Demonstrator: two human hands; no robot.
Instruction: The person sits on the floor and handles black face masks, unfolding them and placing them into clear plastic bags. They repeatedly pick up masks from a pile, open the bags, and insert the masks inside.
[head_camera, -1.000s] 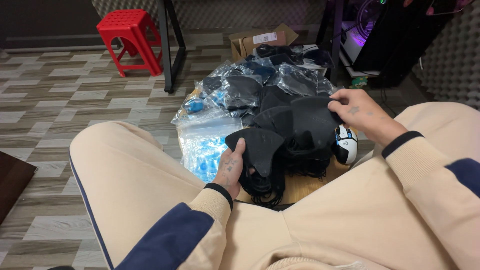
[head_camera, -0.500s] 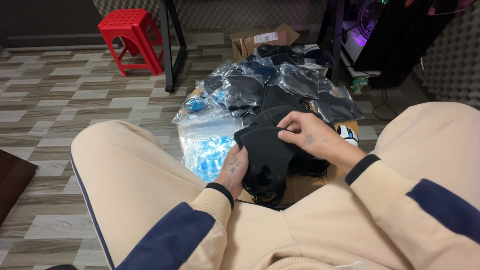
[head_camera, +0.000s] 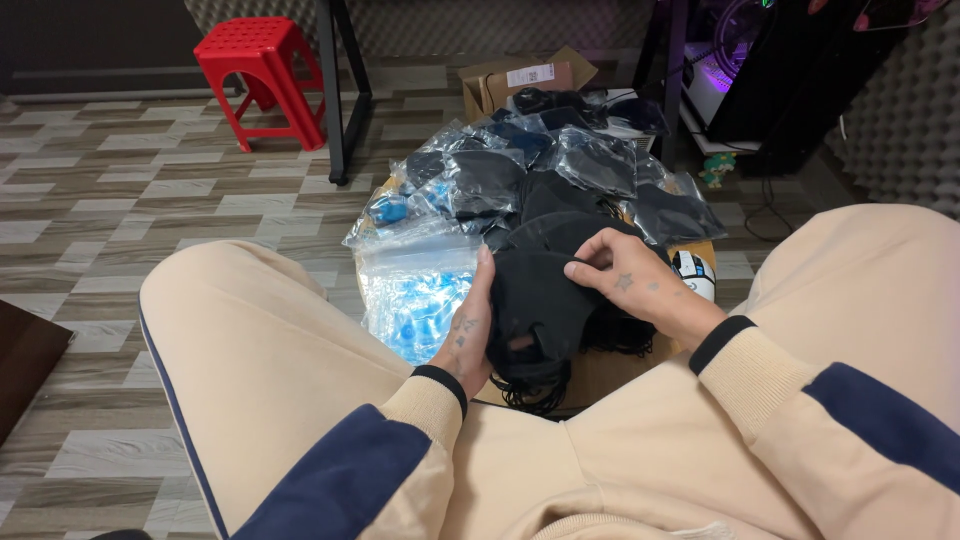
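Here a black fabric piece (head_camera: 535, 305) is held between both hands, low in the middle of the head view, just above the gap between two beige trouser legs. The left hand (head_camera: 466, 330) is laid along the left edge of the fabric with its fingers extended upward and the thumb hidden behind the cloth, so a loose, flat grip is seen rather than a fist. The right hand (head_camera: 625, 283) is curled over the upper right edge, and that edge is pinched between thumb and forefinger. Black cords (head_camera: 530, 392) are seen hanging from the lower end of the fabric.

Beneath and behind the fabric a pile of similar black pieces (head_camera: 560, 225) is spread, many of them sealed in clear plastic bags (head_camera: 590, 165). Just left of the left hand a clear bag of blue items (head_camera: 415, 300) is lain flat. A white and black rounded object (head_camera: 695, 275) is partly hidden behind the right wrist. An open cardboard box (head_camera: 520, 82) is set at the far end of the pile. A red plastic stool (head_camera: 262, 72) is stood on the patterned tiled floor (head_camera: 110, 190) at the upper left, well apart from the pile. Beige sleeves with navy panels are worn on both arms
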